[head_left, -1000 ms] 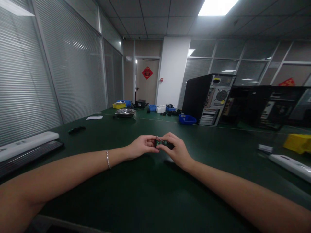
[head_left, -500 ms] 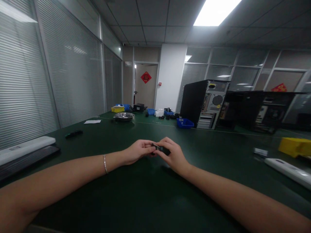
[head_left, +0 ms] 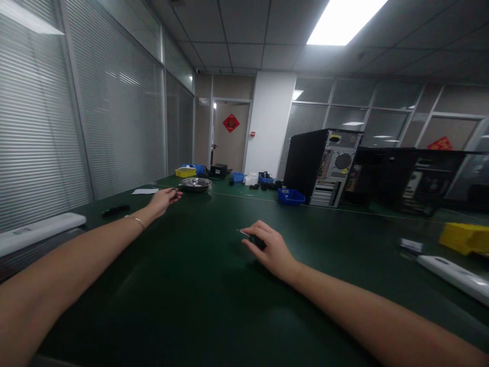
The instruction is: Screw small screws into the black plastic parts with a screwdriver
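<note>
My right hand (head_left: 269, 247) is closed around a small screwdriver (head_left: 258, 241) with a dark handle; its thin metal shaft points left, above the green table. My left hand (head_left: 162, 201) is stretched far forward, its fingers pinched on a small dark part (head_left: 174, 194) too small to name. Just beyond those fingertips stands a shiny round metal bowl (head_left: 195, 184). A white sheet of paper (head_left: 145, 191) lies to the left of the bowl, close to my left hand.
A dark-handled object (head_left: 115, 210) and a long white device (head_left: 42, 232) lie on the left. Computer towers (head_left: 324, 165) stand at the back right, beside a blue bin (head_left: 291, 196). Rightward are a yellow bin (head_left: 464, 238) and another white device (head_left: 454, 275).
My left hand has left my right hand and moved forward and left towards the metal bowl with the small dark part. My right hand stays in place with the screwdriver.
</note>
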`<action>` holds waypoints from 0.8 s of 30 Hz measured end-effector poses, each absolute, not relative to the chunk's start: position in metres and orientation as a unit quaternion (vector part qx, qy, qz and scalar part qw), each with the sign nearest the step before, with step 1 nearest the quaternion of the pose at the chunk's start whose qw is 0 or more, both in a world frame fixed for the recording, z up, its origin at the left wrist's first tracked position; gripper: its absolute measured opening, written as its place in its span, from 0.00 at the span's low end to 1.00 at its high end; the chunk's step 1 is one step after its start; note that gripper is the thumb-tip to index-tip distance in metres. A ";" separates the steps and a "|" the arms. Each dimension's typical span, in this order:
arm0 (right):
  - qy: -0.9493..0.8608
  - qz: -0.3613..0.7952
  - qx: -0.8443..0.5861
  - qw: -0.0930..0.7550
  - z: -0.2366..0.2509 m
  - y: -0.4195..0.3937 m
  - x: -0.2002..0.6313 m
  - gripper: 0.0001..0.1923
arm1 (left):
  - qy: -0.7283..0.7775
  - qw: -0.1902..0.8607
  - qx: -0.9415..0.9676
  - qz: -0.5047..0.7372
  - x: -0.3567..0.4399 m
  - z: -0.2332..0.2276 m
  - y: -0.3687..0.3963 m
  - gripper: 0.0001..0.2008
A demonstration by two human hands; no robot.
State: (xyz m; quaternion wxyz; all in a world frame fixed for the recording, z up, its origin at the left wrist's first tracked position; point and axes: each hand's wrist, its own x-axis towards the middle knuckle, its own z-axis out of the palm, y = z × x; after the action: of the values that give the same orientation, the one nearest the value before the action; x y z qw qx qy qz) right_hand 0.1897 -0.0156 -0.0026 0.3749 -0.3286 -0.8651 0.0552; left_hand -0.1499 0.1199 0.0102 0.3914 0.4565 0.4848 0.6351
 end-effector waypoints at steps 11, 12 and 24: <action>-0.893 0.051 -0.312 0.320 -0.003 -0.017 0.192 0.10 | 0.566 0.327 0.436 0.618 -0.228 -0.011 0.148 0.05; -0.894 0.049 -0.312 0.318 -0.004 -0.017 0.192 0.09 | 0.563 0.335 0.442 0.613 -0.226 -0.011 0.148 0.04; -0.911 0.063 -0.285 0.293 -0.001 -0.018 0.190 0.10 | 0.531 0.416 0.486 0.555 -0.222 -0.015 0.141 0.09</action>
State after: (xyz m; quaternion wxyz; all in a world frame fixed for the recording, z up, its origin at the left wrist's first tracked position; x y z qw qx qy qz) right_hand 0.1895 -0.0182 -0.0010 0.2931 -0.2845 -0.9106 0.0626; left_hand -0.2221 0.1411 -0.0153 0.4163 0.4861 0.5315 0.5549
